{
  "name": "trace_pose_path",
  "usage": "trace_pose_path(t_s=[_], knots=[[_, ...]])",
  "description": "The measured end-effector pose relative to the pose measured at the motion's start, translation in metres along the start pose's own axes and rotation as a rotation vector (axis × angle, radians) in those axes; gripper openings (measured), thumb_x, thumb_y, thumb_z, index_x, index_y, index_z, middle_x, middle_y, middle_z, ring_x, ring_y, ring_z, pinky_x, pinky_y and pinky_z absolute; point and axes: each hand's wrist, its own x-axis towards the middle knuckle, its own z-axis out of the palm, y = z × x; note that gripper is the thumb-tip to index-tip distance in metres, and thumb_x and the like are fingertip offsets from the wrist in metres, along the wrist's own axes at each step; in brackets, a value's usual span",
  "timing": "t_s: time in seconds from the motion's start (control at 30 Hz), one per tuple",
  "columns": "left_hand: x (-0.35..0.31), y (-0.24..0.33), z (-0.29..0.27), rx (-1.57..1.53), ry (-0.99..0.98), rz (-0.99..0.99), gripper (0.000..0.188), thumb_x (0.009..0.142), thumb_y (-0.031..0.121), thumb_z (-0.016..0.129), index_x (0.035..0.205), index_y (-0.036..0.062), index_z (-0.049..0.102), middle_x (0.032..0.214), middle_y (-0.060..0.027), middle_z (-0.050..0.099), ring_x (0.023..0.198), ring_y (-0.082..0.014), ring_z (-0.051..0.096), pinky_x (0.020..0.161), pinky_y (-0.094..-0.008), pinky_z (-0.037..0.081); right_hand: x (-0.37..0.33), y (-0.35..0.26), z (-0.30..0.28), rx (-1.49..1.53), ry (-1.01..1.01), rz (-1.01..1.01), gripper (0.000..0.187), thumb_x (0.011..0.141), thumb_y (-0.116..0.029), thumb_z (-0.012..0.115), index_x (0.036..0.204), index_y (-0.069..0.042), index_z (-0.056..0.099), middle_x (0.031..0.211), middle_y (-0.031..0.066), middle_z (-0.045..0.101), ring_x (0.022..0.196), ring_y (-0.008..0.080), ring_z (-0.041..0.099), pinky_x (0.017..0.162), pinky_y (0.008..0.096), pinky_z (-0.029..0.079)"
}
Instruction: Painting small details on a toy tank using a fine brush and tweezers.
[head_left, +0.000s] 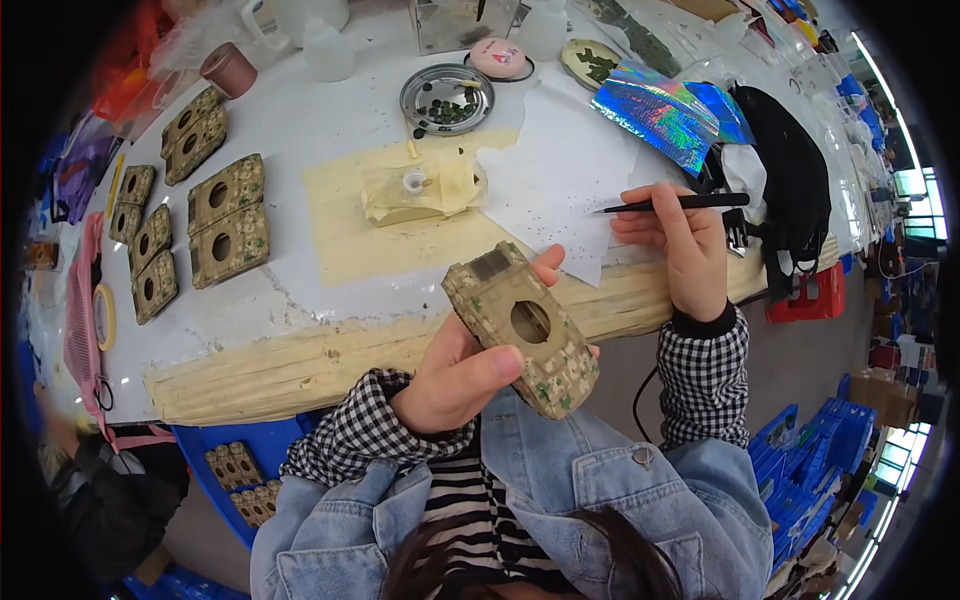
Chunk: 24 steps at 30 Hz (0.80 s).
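A toy tank hull (562,368) in tan and green camouflage, with a round hole in its top, lies tilted in my left hand (445,385). The thumb presses its near left side, and fingers show at the far side. Black tweezers (718,201) are pinched in my right hand (688,250), their tips pointing left over white paper (560,170). Tiny dark specks dot that paper. Just beyond the hull, a tape-covered block (400,206) carries a small white cup (414,182). Whether the tweezers grip anything is too small to tell.
Several camouflage hulls (228,230) lie at left. A round dish (412,118) of dark green bits stands beyond the block, near a pink round case (497,58). Shiny holographic film (655,112) and a black cloth item (790,170) sit right. A blue crate (205,445) holds more hulls below the table edge.
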Motion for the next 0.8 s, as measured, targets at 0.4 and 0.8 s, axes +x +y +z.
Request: trace_pose_path(t_s=[0.4, 0.8], knots=[[0.0006, 0.001, 0.0008, 0.003, 0.008, -0.017, 0.081, 0.078, 0.043, 0.064, 0.137, 0.0034, 0.025, 0.149, -0.0261, 0.005, 0.126, -0.0317, 0.04, 0.096, -0.0489, 0.043, 0.0032, 0.0037, 0.0013, -0.065, -0.004, -0.007, 0.036, 0.098, -0.026, 0.045, 0.097, 0.006, 0.062, 0.087, 0.0112, 0.065, 0.076, 0.0163, 0.066, 0.069, 0.0251, 0.053], [0.0015, 0.001, -0.0004, 0.001, -0.007, -0.017, 0.08, 0.079, 0.043, 0.064, 0.135, 0.0011, 0.027, 0.147, -0.0267, 0.01, 0.135, -0.0308, 0.025, 0.096, -0.0508, 0.043, 0.0031, 0.0041, 0.0027, -0.089, 0.003, -0.019, 0.036, 0.098, -0.027, 0.045, 0.096, 0.005, 0.063, 0.088, 0.0104, 0.066, 0.075, 0.0155, 0.066, 0.068, 0.0242, 0.052]])
